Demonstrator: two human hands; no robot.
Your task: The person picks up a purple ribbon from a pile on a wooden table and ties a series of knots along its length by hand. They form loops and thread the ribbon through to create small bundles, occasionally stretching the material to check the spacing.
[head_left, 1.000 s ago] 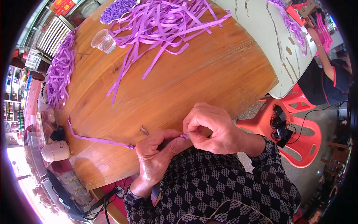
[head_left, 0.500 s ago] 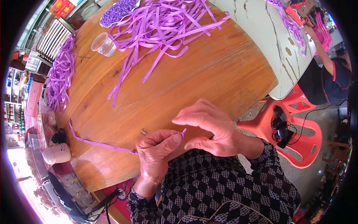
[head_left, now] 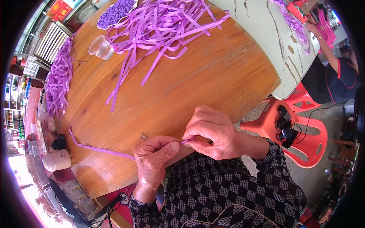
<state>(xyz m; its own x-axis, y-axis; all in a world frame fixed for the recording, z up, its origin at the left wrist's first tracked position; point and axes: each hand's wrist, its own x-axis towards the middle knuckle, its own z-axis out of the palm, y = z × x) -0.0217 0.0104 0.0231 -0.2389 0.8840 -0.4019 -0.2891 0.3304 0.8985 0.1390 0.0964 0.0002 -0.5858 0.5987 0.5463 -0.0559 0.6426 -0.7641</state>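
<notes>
Both hands, left hand (head_left: pixel 154 157) and right hand (head_left: pixel 213 133), pinch 1 purple ribbon strip (head_left: pixel 102 149) at the tabletop (head_left: pixel 213 76) near edge. Strip appears light, limp, slippery; grip close to the working end.

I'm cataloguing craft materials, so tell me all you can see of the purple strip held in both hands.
The purple strip is a thin, flat, ribbon-like band, pale violet, seemingly plastic or paper. The left hand pinches it under the thumb; the right hand pinches its short end close by. From the left hand it trails leftward across the wooden table, lying flat, then bends upward near the edge.
</notes>
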